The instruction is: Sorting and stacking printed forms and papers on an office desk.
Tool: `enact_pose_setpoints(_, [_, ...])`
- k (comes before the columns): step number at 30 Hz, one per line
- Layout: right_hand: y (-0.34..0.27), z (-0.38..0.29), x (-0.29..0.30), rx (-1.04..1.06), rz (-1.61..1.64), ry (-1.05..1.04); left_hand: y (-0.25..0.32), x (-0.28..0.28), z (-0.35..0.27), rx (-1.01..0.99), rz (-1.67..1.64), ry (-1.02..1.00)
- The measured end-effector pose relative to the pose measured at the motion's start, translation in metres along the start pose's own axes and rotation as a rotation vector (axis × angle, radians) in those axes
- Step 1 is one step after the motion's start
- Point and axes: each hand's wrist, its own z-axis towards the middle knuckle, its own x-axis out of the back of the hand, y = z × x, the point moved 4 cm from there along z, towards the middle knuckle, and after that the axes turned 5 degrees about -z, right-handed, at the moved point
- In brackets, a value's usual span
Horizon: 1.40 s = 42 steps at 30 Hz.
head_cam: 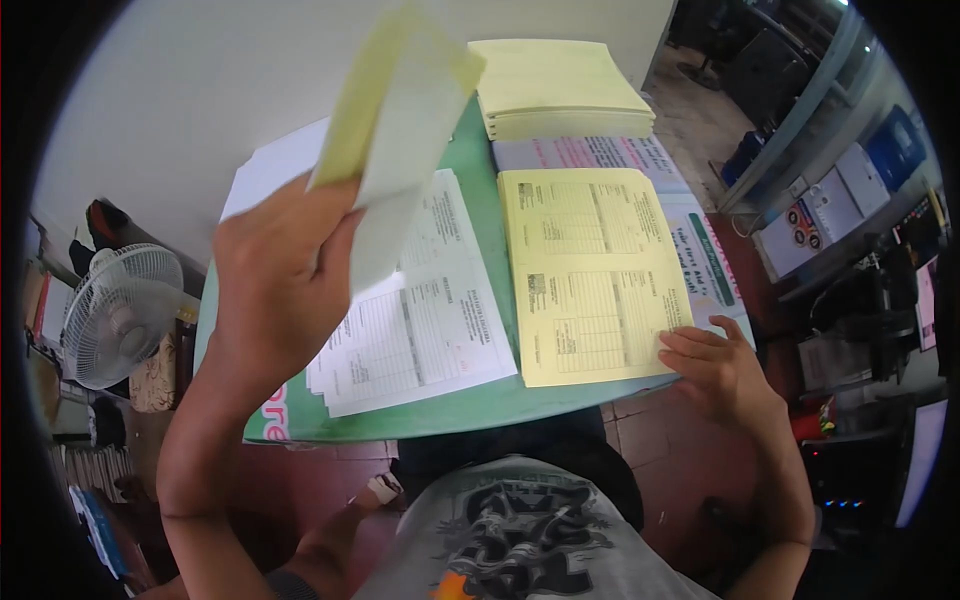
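Observation:
My left hand point(289, 274) is raised over the left side of the green table point(480, 225), pinching a blurred white and yellow paper set point(405, 127) between thumb and fingers. Beneath it lies a stack of white printed forms point(420, 337), fanned unevenly and partly hidden by the hand. To the right sits a stack of yellow printed forms point(600, 277). The fingertips of my right hand point(709, 360) rest at this stack's lower right corner, with the thumb lower, near the table edge.
A thick pile of blank-looking yellow paper point(555, 82) stands at the back, on a printed sheet covering the table's right side. White paper point(277, 161) lies at the back left by the wall. A desk fan point(124, 315) stands left; shelves and equipment line the right.

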Motion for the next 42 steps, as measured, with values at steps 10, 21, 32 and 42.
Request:
enact_pose_setpoints(10, [0.003, 0.003, 0.001, 0.075, 0.1, 0.152, 0.086, -0.116, 0.016, -0.28, -0.204, -0.21])
enact_pose_setpoints(21, [0.03, 0.019, 0.019, -0.185, 0.43, 0.135, 0.116, -0.166, 0.005, -0.014, -0.563, -0.701])
enact_pose_setpoints(32, [-0.019, 0.069, 0.063, -0.006, 0.007, 0.733, 0.047, -0.136, 0.05, 0.362, -0.566, -0.266])
enact_pose_setpoints(42, [-0.096, 0.119, -0.036, 0.53, 0.009, 0.228, -0.032, -0.003, 0.048, 0.257, -0.242, 0.299])
